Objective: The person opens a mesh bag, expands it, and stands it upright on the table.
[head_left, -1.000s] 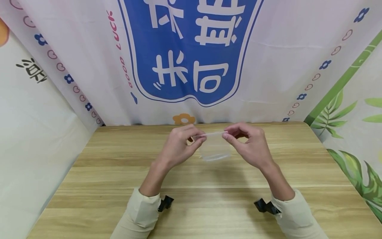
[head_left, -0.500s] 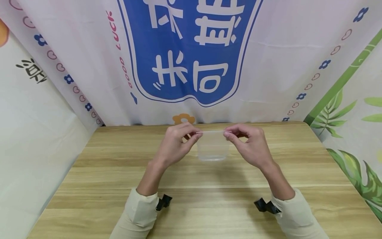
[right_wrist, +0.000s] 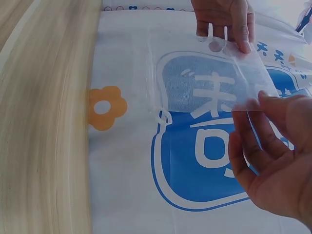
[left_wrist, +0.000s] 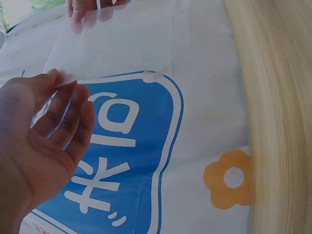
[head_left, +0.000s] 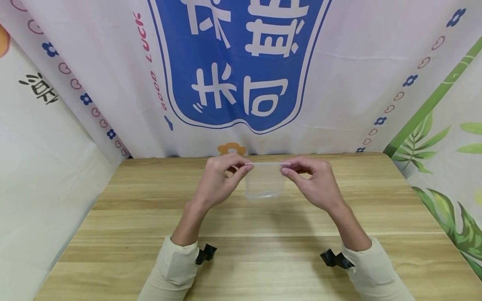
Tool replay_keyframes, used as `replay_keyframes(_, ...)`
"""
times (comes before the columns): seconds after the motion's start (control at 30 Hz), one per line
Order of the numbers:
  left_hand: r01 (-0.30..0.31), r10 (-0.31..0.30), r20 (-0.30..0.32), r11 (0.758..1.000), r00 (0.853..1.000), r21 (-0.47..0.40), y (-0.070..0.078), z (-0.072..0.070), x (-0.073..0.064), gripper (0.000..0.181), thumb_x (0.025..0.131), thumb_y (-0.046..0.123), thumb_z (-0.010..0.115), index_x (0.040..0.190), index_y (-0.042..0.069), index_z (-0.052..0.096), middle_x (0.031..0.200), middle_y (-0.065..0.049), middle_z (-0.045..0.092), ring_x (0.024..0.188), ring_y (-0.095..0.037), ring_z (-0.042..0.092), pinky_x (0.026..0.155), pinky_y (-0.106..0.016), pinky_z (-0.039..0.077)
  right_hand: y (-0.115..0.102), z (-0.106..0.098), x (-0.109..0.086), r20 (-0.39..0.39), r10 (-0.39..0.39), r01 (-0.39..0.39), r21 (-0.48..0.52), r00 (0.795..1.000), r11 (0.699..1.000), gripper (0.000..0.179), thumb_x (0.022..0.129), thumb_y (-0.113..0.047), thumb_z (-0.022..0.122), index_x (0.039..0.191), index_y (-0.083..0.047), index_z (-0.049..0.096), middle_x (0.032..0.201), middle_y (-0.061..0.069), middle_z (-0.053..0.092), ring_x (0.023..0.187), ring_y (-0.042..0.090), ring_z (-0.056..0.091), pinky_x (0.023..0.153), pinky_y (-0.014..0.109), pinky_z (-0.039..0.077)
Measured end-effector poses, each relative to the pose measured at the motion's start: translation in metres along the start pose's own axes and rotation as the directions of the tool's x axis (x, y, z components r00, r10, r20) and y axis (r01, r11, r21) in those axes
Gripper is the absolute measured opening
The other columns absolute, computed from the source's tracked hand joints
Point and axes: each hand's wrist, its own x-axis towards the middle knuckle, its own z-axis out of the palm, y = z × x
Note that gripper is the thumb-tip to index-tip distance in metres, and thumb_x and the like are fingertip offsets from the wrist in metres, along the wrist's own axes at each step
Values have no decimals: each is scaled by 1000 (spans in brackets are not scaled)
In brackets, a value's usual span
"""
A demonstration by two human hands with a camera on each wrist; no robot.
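A small translucent plastic bag (head_left: 265, 180) hangs above the far part of the table, its top edge stretched level between both hands. The left hand (head_left: 221, 180) pinches one top corner between thumb and forefinger. At the opposite corner, the right hand (head_left: 313, 180) holds the bag the same way. In the left wrist view, the bag (left_wrist: 129, 41) has a small pale bump near its lower edge. The right wrist view shows the backdrop print through the bag (right_wrist: 192, 83), with a thicker strip along its lower side. What the bag may contain cannot be made out.
A wood-grain table (head_left: 263, 267) lies below the hands. Behind it hangs a white cloth backdrop (head_left: 331, 104) with a blue printed panel. More printed cloth (head_left: 45, 167) closes the sides. Black camera mounts (head_left: 206, 254) sit at the sleeve cuffs.
The left hand has shifted slightly left and up, pulling the bag's top edge longer and straighter. The bag's lower edge has swung left and slightly up. The right hand stays almost still.
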Motion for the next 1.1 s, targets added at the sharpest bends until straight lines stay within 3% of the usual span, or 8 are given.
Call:
replay_keyframes(0.27,57,-58,38,998,998,20,-1,2,-1,11,102,12,75,106,6,83,91,-4,78,76,-12,65,72,-27,64,1,2,0,-26,4,-4,11,1000,1000,8,97,-3,78,103,-3,83,90,10,83,80,3,74,78,15,61)
replay_keyframes(0.53,60,-59,25,998,998,-19,1,4,-1,9,101,11,76,101,5,83,89,-5,78,76,-13,67,71,-34,66,2,4,-1,-39,36,-34,35,999,999,8,96,-3,79,103,-3,82,91,12,82,79,2,73,78,16,61)
replay_keyframes(0.93,83,-82,12,992,997,-93,3,10,-1,5,97,10,80,99,6,82,91,-6,79,73,-12,68,69,-31,65,-1,9,-2,-12,39,-38,73,999,997,9,96,-1,79,104,-2,82,96,14,83,80,3,73,77,15,60)
replay_keyframes(1.1,78,-74,40,990,996,-113,4,13,-1,6,98,10,79,102,6,83,91,-6,78,73,-13,67,69,-31,65,-1,11,-2,12,45,-45,91,999,995,11,96,-2,78,106,-2,82,97,14,83,81,9,76,74,17,61)
